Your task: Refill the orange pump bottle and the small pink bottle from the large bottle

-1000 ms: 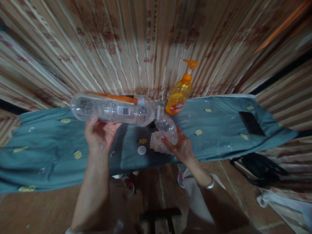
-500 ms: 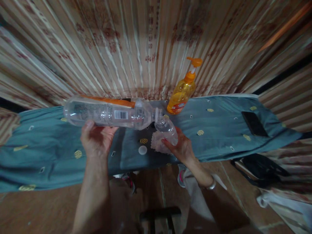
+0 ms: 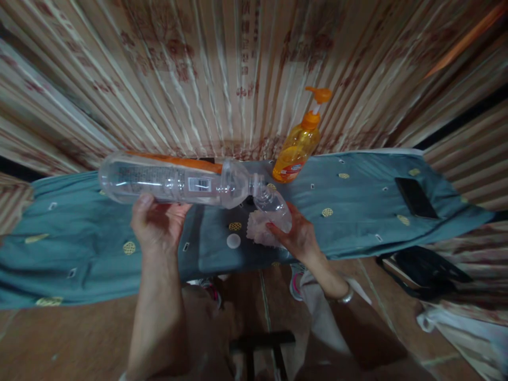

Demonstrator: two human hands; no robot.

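Large bottle: The large clear bottle (image 3: pixel 170 180) is lying nearly level above the blue-green cover (image 3: pixel 91 227); its base end is reaching farther left than a second ago, while its neck is staying by the small bottle.
Left hand: The person's left hand (image 3: pixel 159 225) is gripping the large bottle from below, its thumb on the near side.
Right hand: The right hand (image 3: pixel 299 235) is grasping the small clear bottle (image 3: pixel 278 209) around its lower end, the neck tilting up and left.
Necks: The two are meeting in this view; whether they are touching or liquid is passing, one cannot tell.
Meaning: The work between the bottles is apparently continuing, only the large one's pose shifting.
Nearby: A white disc (image 3: pixel 233 241) and pale crumpled cloth (image 3: pixel 257 230) are lying near the small bottle; an orange pump bottle (image 3: pixel 297 151) is standing beyond.
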